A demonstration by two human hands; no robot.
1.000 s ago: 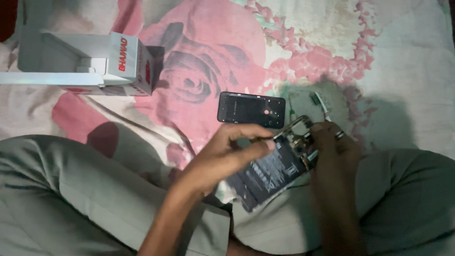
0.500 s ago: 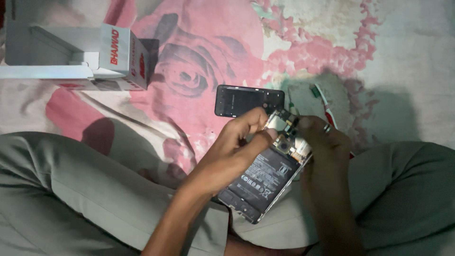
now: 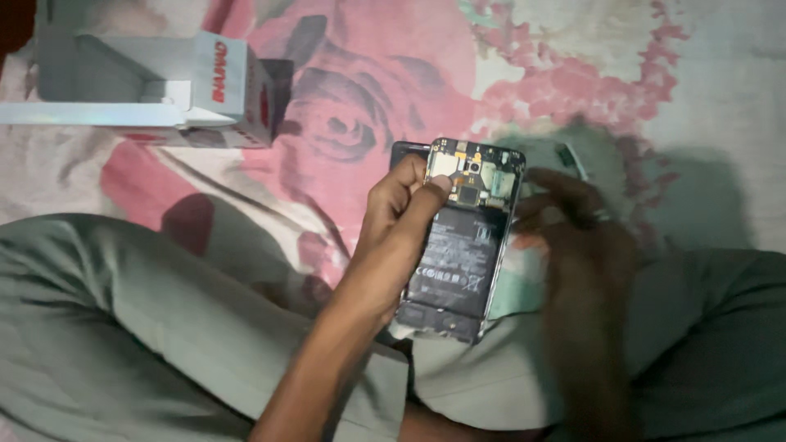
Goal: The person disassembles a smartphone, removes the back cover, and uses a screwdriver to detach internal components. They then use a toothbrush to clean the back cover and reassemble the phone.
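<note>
Plainly, the opened phone (image 3: 461, 237) sits at the centre of things: its back cover is off, and the dark battery and the circuit board with its metal shields lie bare, so the opening-up looks done while whatever work on the inside is meant seems unfinished. The left hand (image 3: 401, 233) is closed round the phone's left edge, thumb tip pressing on the board near the top, and holds it tilted above the lap. The right hand (image 3: 573, 237) is blurred just beside the phone's right edge — I cannot tell whether it grips anything or touches the phone. Behind the phone's upper end a dark flat piece (image 3: 403, 154), perhaps the removed cover, lies on the flowered bedsheet (image 3: 368, 74). Further off, at the upper left, a white and red cardboard box (image 3: 196, 94) lies on its side — open, its inside in shadow, nothing visible in it. The person's grey-green trousers (image 3: 164, 327) fill the foreground.
</note>
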